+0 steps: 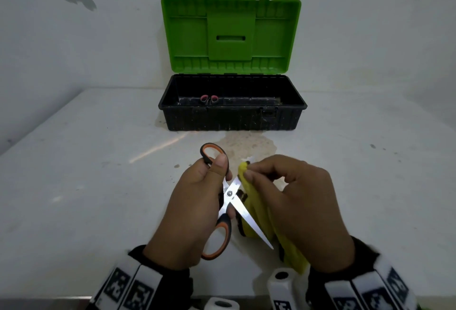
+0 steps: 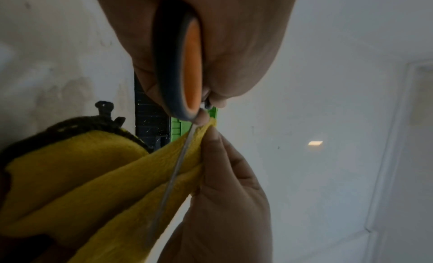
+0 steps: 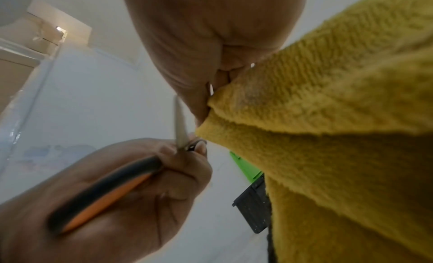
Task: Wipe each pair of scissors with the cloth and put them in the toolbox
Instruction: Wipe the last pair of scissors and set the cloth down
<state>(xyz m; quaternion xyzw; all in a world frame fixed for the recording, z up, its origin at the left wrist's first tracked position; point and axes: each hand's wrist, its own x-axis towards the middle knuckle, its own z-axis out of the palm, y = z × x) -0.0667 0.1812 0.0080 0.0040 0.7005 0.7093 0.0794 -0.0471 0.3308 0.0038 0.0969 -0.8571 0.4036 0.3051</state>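
My left hand point(image 1: 197, 201) grips a pair of scissors point(image 1: 232, 201) with black and orange handles, blades spread apart, near the table's front. My right hand point(image 1: 291, 201) pinches a yellow cloth point(image 1: 254, 213) with a dark stitched edge around one blade, the upper one, close to the pivot. The other blade points down to the right, bare. In the left wrist view the cloth point(image 2: 105, 174) folds round the blade point(image 2: 173, 174). The right wrist view shows the cloth point(image 3: 328, 118) and the scissors point(image 3: 112, 189) in the left hand. The toolbox point(image 1: 232, 114) stands open behind.
The toolbox's green lid point(image 1: 230, 35) leans back against the white wall. A pair of scissors with pink handles point(image 1: 209, 99) lies inside the black box at the left. A brownish stain point(image 1: 244, 144) marks the white table point(image 1: 86, 173) in front of the box.
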